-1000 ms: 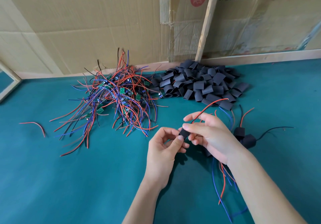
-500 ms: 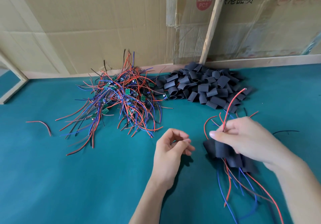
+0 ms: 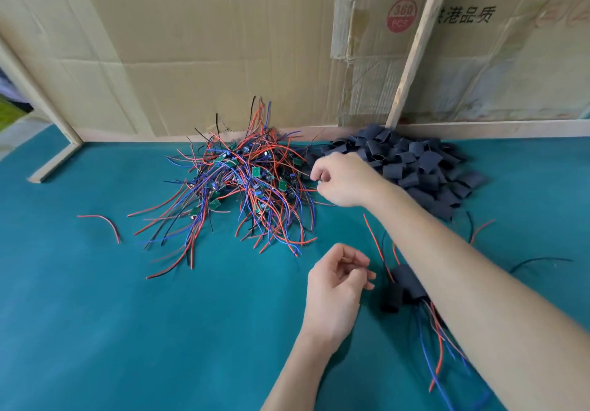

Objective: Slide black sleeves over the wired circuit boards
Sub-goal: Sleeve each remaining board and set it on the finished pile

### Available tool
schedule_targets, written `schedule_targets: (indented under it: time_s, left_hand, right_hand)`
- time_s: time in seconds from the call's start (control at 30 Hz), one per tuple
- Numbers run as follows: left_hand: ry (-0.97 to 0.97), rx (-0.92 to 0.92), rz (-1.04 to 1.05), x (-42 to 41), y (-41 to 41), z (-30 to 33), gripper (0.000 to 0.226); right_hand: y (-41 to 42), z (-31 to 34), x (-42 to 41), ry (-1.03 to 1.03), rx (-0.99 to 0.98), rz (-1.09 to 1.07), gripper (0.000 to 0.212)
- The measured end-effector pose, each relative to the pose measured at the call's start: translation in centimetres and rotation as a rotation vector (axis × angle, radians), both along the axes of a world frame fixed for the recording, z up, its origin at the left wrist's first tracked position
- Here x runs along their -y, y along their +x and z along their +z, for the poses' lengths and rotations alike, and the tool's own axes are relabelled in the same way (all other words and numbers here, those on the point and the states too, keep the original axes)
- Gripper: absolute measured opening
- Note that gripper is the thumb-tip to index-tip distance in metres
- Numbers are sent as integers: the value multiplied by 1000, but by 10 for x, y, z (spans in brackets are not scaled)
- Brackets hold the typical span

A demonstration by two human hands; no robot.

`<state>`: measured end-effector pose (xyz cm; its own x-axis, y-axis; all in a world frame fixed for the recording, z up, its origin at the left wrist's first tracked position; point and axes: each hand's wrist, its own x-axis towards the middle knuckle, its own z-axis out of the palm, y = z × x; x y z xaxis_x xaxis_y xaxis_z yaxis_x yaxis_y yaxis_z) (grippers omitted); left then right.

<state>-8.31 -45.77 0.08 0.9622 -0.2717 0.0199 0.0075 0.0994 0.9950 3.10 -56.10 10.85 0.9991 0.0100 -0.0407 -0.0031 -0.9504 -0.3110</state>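
Loose red wire (image 3: 101,224) far left of the board pile (image 3: 245,184); left hand (image 3: 335,292) near of it, loosely curled, empty; right hand (image 3: 343,179) at its right edge, fingers curled, can't tell if gripping; sleeves (image 3: 415,161) right of it. Risk: tangled leads, so one pull drags several boards. Versus 0.5 s ago: right hand dropped the sleeved bundle (image 3: 404,286), now near-right of pile.

Your right hand (image 3: 343,179) reaches to the frame's centre, fingers curled at the edge of the tangled heap of red-and-blue-wired green circuit boards (image 3: 242,184). Your left hand (image 3: 335,286) hovers loosely curled, holding nothing, beside finished black-sleeved boards (image 3: 404,286) on teal felt tabletop (image 3: 127,331).
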Motion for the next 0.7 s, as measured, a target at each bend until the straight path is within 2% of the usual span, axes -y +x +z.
schedule_targets:
  time_s: [0.07, 0.1, 0.2, 0.3, 0.33, 0.37, 0.47, 0.53, 0.63, 0.7]
  left_hand:
    - [-4, -7, 0, 0, -1, 1, 21]
    - [-7, -11, 3, 0, -1, 2, 22]
    - [-24, -22, 3, 0, 0, 3, 21]
    - [-33, -20, -7, -1, 2, 2, 20]
    - [-35, -17, -13, -2, 2, 1, 20]
    - [-38, -15, -15, -2, 2, 1, 21]
    - [-69, -21, -9, -2, 3, -1, 21]
    - [-138, -49, 11, 0, 4, -2, 23]
    - [-285, -146, 27, 2, 7, -3, 20]
    - [-314, -165, -8, 2, 8, -1, 24]
  right_hand:
    - [22, -19, -7, -122, -133, -1, 42]
    - [28, -27, -11, -171, -170, -8, 40]
    - [35, -45, -19, -227, -148, -61, 13]
    - [33, -50, -18, -179, -59, -117, 7]
    - [30, -50, -16, -136, -36, -135, 3]
    - [27, -48, -12, -72, -9, -160, 8]
    - [1, -39, 4, 181, 115, -231, 20]
    - [-27, -31, 18, 407, 160, -265, 19]
    - [-77, -25, 37, 771, 88, -209, 15]
    - [-103, -29, 40, 801, -14, -128, 10]
